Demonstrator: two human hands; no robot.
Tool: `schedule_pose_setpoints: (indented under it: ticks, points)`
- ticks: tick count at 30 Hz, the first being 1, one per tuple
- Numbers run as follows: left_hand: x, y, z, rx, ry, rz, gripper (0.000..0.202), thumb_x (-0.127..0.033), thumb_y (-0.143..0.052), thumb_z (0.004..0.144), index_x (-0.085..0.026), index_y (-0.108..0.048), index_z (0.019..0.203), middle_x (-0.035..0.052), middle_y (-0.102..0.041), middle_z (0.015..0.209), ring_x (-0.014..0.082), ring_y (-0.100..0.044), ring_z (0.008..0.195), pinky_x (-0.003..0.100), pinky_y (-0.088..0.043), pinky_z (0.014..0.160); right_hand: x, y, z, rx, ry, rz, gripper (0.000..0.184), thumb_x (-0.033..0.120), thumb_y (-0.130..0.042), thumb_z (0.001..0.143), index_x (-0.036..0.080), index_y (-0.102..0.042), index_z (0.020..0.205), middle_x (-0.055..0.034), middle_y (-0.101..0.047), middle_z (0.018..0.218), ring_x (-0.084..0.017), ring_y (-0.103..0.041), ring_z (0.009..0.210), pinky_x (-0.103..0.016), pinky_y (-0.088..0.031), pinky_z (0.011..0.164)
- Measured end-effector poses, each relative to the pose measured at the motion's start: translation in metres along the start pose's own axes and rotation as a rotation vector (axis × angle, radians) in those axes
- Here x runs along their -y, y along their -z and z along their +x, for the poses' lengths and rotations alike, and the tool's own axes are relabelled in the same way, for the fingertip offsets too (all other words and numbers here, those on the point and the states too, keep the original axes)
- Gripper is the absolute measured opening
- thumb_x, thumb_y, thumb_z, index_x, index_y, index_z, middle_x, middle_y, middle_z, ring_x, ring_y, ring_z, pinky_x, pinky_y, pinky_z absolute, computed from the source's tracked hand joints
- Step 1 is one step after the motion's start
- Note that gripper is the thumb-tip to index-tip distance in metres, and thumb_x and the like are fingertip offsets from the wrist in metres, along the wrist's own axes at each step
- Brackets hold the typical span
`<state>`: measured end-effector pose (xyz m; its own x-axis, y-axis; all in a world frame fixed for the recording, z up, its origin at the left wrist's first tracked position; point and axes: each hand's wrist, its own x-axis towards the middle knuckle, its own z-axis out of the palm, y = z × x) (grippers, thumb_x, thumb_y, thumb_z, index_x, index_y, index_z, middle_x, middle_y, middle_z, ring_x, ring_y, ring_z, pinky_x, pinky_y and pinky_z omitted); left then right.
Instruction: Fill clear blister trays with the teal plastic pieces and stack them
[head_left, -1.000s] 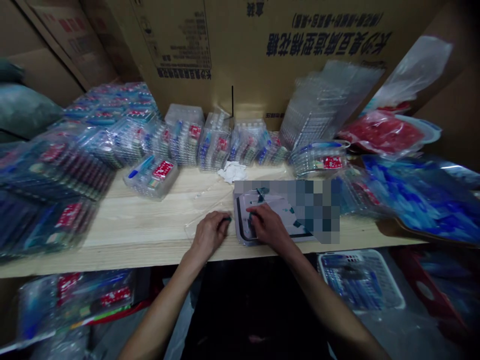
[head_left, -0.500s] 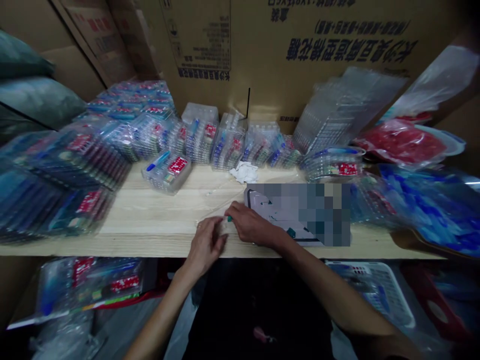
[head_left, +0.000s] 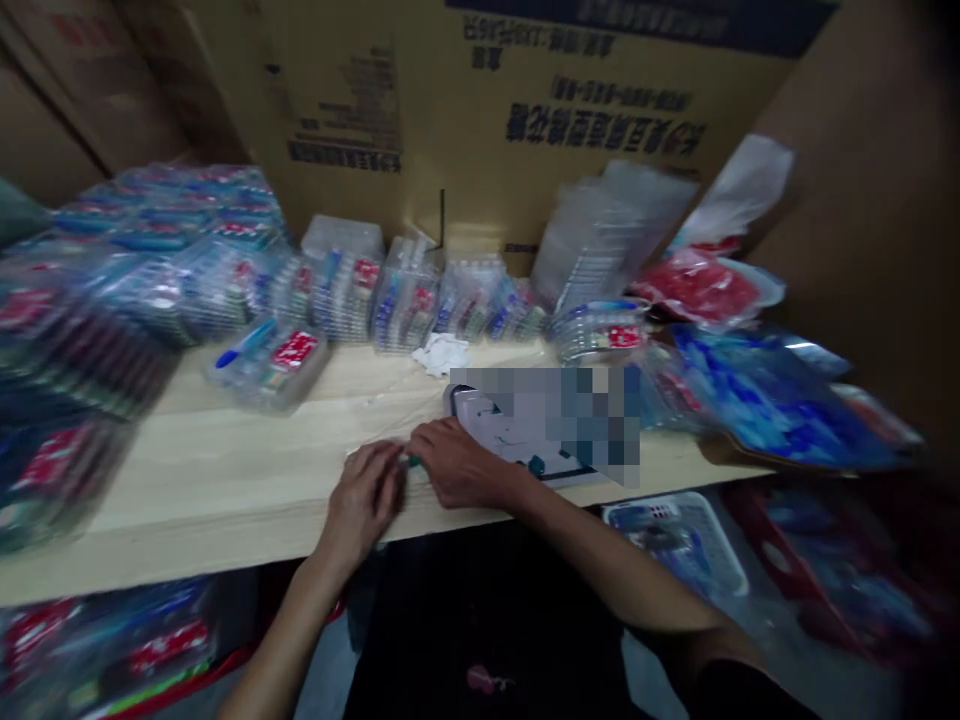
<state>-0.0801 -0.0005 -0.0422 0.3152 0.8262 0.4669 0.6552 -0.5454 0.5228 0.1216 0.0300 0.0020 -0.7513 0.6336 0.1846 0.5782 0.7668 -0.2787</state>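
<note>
Close together at the front of the wooden table [head_left: 225,470], my two hands almost meet. My right hand [head_left: 463,465] is closed, its fingertips pinching a small green piece [head_left: 414,461] whose kind I cannot make out. Beside it, my left hand [head_left: 364,500] has curled fingers and thumb around something thin and see-through, largely hidden and blurred. Right of my right hand lies a tablet-like flat panel [head_left: 480,410] with a pale face and dark edge, partly masked by pixel blocks; small dark-green bits [head_left: 535,466] show on it.
Crumpled white paper [head_left: 441,354] lies behind the hands. A clear packed case [head_left: 274,365] rests at left. Stacked clear packs [head_left: 349,300] line the back before a big carton [head_left: 420,120]. Blue bags [head_left: 780,400] fill the right; a white basket [head_left: 724,545] stands below the table.
The view has turned, so the table and everything on it appear shifted left. Both hands keep together around the small green piece, with little change in their grip.
</note>
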Motion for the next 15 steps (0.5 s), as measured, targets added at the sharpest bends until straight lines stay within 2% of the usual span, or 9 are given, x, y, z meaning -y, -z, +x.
schedule_pose_setpoints:
  ticks: [2, 4, 7, 9, 12, 15]
  points:
    - [-0.002, -0.011, 0.003, -0.046, -0.089, 0.042, 0.029, -0.019, -0.052, 0.092, -0.022, -0.064, 0.118, 0.0103, -0.066, 0.116, 0.0231, -0.062, 0.107, 0.040, -0.053, 0.092, -0.008, 0.011, -0.019, -0.088, -0.218, -0.026, 0.027, 0.011, -0.049, 0.083, 0.013, -0.055, 0.109, -0.0130, -0.059, 0.110, -0.024, -0.050, 0.104, -0.036, -0.039, 0.093]
    - [-0.002, -0.022, 0.006, -0.049, -0.167, 0.058, 0.028, -0.018, -0.054, 0.092, -0.022, -0.066, 0.116, 0.0095, -0.069, 0.114, 0.0219, -0.065, 0.103, 0.037, -0.056, 0.088, -0.023, 0.024, -0.048, -0.120, -0.509, -0.079, 0.029, 0.009, -0.047, 0.083, 0.013, -0.057, 0.110, -0.0144, -0.059, 0.110, -0.025, -0.052, 0.106, -0.035, -0.041, 0.092]
    - [0.000, -0.031, 0.011, -0.045, -0.179, 0.054, 0.023, -0.020, -0.054, 0.092, -0.023, -0.068, 0.110, 0.0078, -0.072, 0.106, 0.0201, -0.068, 0.096, 0.034, -0.058, 0.082, -0.048, 0.043, -0.104, -0.067, -0.964, -0.228, 0.029, 0.010, -0.048, 0.084, 0.011, -0.058, 0.111, -0.0178, -0.058, 0.107, -0.027, -0.056, 0.102, -0.036, -0.043, 0.088]
    - [0.002, -0.030, 0.014, -0.048, -0.131, 0.049, 0.020, -0.023, -0.055, 0.092, -0.023, -0.068, 0.107, 0.0068, -0.073, 0.103, 0.0200, -0.069, 0.094, 0.034, -0.058, 0.082, -0.061, 0.047, -0.137, -0.019, -1.186, -0.313, 0.030, 0.013, -0.047, 0.087, 0.008, -0.057, 0.116, -0.0212, -0.057, 0.109, -0.029, -0.059, 0.099, -0.038, -0.044, 0.084]
    - [0.005, -0.026, 0.013, -0.061, -0.041, 0.064, 0.018, -0.027, -0.056, 0.092, -0.024, -0.066, 0.106, 0.0056, -0.073, 0.101, 0.0200, -0.070, 0.091, 0.034, -0.058, 0.080, -0.071, 0.038, -0.158, 0.021, -1.241, -0.273, 0.030, 0.013, -0.045, 0.088, 0.008, -0.057, 0.116, -0.0229, -0.058, 0.108, -0.030, -0.062, 0.091, -0.038, -0.046, 0.076]
    - [0.008, -0.024, 0.007, -0.052, 0.008, 0.097, 0.014, -0.029, -0.058, 0.091, -0.025, -0.067, 0.101, 0.0047, -0.074, 0.101, 0.0202, -0.071, 0.089, 0.033, -0.058, 0.077, -0.073, 0.022, -0.148, -0.126, -1.117, -0.143, 0.030, 0.012, -0.047, 0.087, 0.010, -0.058, 0.115, -0.0199, -0.061, 0.107, -0.027, -0.063, 0.091, -0.037, -0.047, 0.078]
